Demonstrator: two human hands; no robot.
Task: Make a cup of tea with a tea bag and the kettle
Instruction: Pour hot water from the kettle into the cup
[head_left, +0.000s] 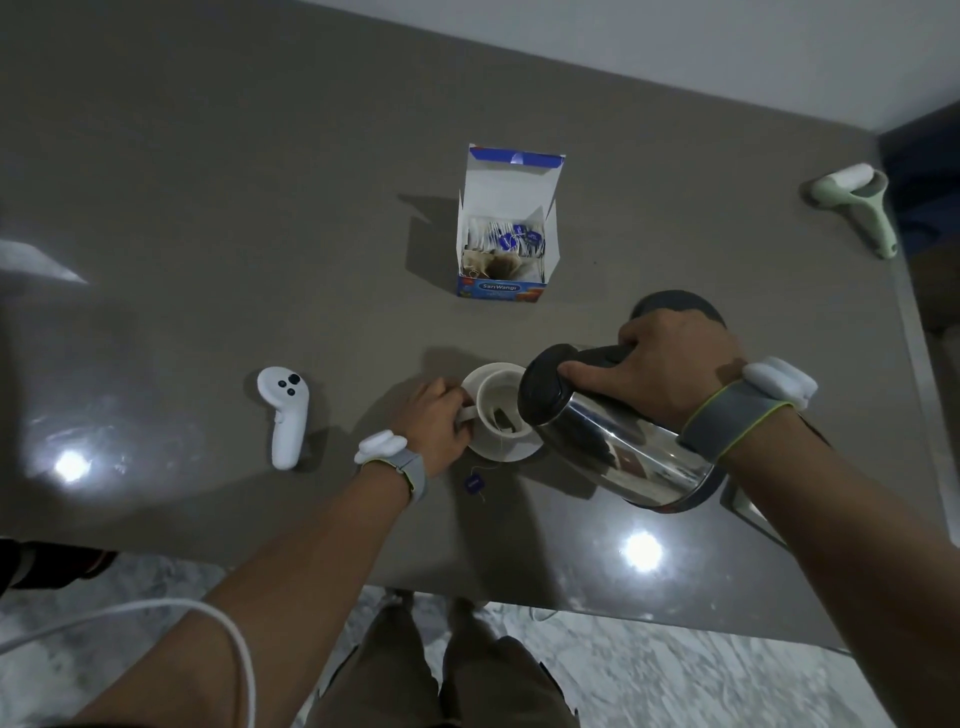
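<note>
A white cup (491, 387) stands on a white saucer (511, 451) near the table's front. A tea bag (505, 418) lies inside the cup; its string runs over the rim to a blue tag (474, 484) on the table. My left hand (439, 421) grips the cup's handle. My right hand (670, 364) holds the black handle of a steel kettle (613, 441), tilted with its black-lidded top over the cup's right rim. Whether water is flowing is hidden.
An open blue-and-white tea bag box (506, 228) stands behind the cup. A white game controller (285, 415) lies to the left. A green lint roller (857, 202) lies at the far right edge. The dark kettle base (680, 304) sits behind my right hand.
</note>
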